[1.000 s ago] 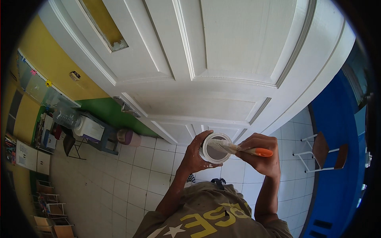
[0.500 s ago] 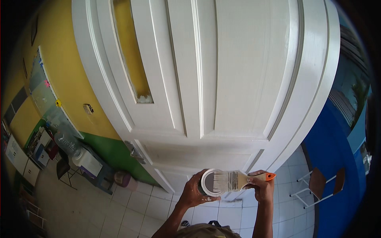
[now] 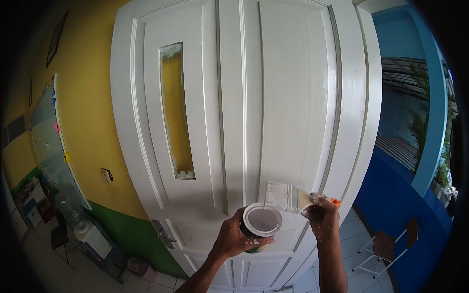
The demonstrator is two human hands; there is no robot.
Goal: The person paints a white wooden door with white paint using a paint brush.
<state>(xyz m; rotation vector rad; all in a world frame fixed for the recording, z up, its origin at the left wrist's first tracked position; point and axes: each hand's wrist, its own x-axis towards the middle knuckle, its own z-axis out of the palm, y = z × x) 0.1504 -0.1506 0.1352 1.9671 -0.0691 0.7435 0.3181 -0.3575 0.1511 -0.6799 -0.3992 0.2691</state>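
My left hand is wrapped round a paint can, its round mouth facing up and white paint smeared about the rim. In my right hand is a wide paintbrush with an orange-tipped handle. Its whitened bristles point left, just above the can's mouth and apart from it. Behind both hands stands a white panelled door. A narrow glass pane in it has white paint smudges at top and bottom.
A metal door handle sits on the door's left side. Left are a yellow and green wall with a switch, a water bottle on a dispenser and a bin. A chair stands right, by a blue wall.
My view has tilted up, showing more of the door's top. The brush has risen out of the can's mouth, and its bristles are now above the rim.
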